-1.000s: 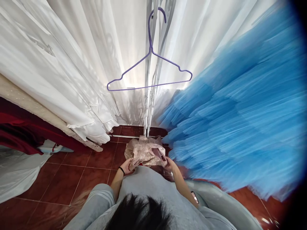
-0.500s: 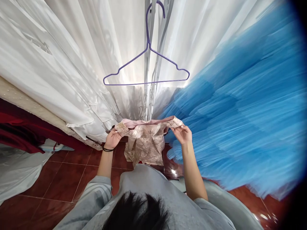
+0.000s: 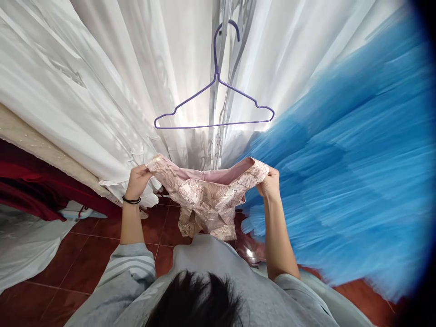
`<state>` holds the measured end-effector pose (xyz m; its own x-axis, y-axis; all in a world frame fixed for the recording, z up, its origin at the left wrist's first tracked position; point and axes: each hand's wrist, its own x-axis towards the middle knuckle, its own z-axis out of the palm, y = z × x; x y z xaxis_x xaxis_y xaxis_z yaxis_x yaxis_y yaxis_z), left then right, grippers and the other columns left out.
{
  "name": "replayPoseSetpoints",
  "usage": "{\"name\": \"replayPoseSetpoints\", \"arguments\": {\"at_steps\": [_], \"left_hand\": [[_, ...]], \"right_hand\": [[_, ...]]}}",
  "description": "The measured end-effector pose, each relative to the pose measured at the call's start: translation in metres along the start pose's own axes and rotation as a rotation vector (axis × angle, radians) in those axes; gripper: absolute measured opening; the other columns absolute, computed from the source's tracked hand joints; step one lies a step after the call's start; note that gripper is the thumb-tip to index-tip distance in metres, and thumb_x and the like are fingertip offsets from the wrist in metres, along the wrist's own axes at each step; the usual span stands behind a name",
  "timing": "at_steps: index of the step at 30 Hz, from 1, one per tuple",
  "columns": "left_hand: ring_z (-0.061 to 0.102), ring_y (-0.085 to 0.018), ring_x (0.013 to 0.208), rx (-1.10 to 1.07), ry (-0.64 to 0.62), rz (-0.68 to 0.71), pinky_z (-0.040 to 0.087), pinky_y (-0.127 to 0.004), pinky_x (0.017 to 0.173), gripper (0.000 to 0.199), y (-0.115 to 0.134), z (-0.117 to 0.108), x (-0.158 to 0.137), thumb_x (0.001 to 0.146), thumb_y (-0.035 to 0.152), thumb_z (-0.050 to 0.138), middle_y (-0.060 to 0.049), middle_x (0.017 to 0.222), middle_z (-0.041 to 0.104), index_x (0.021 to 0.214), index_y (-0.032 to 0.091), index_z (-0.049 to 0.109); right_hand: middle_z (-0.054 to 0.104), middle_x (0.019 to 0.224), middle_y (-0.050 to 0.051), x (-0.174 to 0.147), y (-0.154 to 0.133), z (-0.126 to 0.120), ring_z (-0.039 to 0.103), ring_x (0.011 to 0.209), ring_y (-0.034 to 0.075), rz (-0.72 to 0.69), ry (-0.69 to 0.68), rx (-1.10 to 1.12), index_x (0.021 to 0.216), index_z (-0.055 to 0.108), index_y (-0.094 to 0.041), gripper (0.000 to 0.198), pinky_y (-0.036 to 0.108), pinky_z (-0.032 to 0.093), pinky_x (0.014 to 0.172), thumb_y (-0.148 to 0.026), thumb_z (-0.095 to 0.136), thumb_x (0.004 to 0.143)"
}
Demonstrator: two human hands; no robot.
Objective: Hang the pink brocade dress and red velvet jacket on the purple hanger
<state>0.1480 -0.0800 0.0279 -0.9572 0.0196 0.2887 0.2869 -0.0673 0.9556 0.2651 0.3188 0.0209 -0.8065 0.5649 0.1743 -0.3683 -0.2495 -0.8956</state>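
Observation:
A pink off-shoulder top (image 3: 207, 195) with a gold floral pattern is stretched between my two hands in front of my chest. My left hand (image 3: 138, 182), with a black band at the wrist, is closed on one of its shoulder pieces. The opposite shoulder piece is gripped by my right hand (image 3: 270, 182). The neckline sags between them and shows the plain pink lining. Beyond the top, apart from it and from both hands, a purple hanger (image 3: 218, 102) hangs with nothing on it.
White draped fabric (image 3: 112, 81) fills the back and left. A blue tulle skirt (image 3: 340, 181) spreads on the right, close to my right arm. Dark red cloth (image 3: 30, 181) and a sheer white cloth (image 3: 30, 245) are at far left. Red tiles (image 3: 78, 259) cover the floor.
My hands have moved apart, the left one further left, pulling the top wider. More of its front and lining shows. The hanger appears slightly lower and further right in view.

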Motion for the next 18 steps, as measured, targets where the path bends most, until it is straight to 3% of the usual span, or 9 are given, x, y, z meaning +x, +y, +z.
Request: {"name": "replayPoseSetpoints", "arguments": {"at_steps": [3, 6, 9, 12, 18], "left_hand": [[0.062, -0.014, 0.066, 0.172, 0.218, 0.202, 0.052, -0.023, 0.064, 0.009, 0.003, 0.013, 0.032, 0.054, 0.016, 0.075, 0.002, 0.059, 0.064, 0.058, 0.016, 0.067], [0.062, -0.013, 0.068, 0.072, 0.357, 0.293, 0.053, -0.022, 0.068, 0.014, -0.003, 0.026, 0.065, 0.058, 0.025, 0.077, 0.002, 0.062, 0.064, 0.062, 0.016, 0.066], [0.066, -0.014, 0.076, -0.058, 0.348, 0.288, 0.055, -0.024, 0.076, 0.026, -0.003, 0.029, 0.093, 0.058, 0.035, 0.081, 0.001, 0.07, 0.067, 0.068, 0.016, 0.066], [0.068, -0.016, 0.084, -0.055, 0.273, 0.282, 0.055, -0.026, 0.08, 0.035, 0.007, 0.027, 0.112, 0.056, 0.042, 0.085, -0.002, 0.078, 0.07, 0.073, 0.016, 0.068], [0.068, -0.016, 0.079, 0.022, 0.156, 0.347, 0.055, -0.026, 0.075, 0.034, 0.038, 0.046, 0.137, 0.056, 0.041, 0.086, 0.0, 0.071, 0.069, 0.072, 0.015, 0.071]], "right_hand": [[0.071, 0.064, -0.003, 0.002, -0.008, 0.017, 0.064, 0.061, 0.017, -0.067, -0.048, -0.068, 0.06, 0.074, -0.022, 0.013, 0.028, 0.054, 0.058, -0.026, 0.084, 0.053], [0.07, 0.064, -0.002, 0.004, -0.007, 0.033, 0.067, 0.067, 0.02, -0.087, -0.131, -0.081, 0.06, 0.073, -0.022, 0.011, 0.031, 0.056, 0.062, -0.029, 0.082, 0.057], [0.071, 0.067, -0.001, 0.007, -0.005, 0.047, 0.068, 0.07, 0.02, -0.076, -0.195, -0.073, 0.063, 0.074, -0.022, 0.011, 0.032, 0.057, 0.067, -0.03, 0.081, 0.059], [0.072, 0.07, 0.0, 0.009, -0.006, 0.056, 0.068, 0.07, 0.02, -0.051, -0.208, -0.071, 0.066, 0.075, -0.021, 0.013, 0.032, 0.057, 0.068, -0.03, 0.081, 0.059], [0.073, 0.071, -0.001, 0.018, -0.008, 0.058, 0.064, 0.066, 0.015, -0.034, -0.056, 0.076, 0.068, 0.076, -0.022, 0.014, 0.027, 0.055, 0.064, -0.027, 0.08, 0.055]]}}
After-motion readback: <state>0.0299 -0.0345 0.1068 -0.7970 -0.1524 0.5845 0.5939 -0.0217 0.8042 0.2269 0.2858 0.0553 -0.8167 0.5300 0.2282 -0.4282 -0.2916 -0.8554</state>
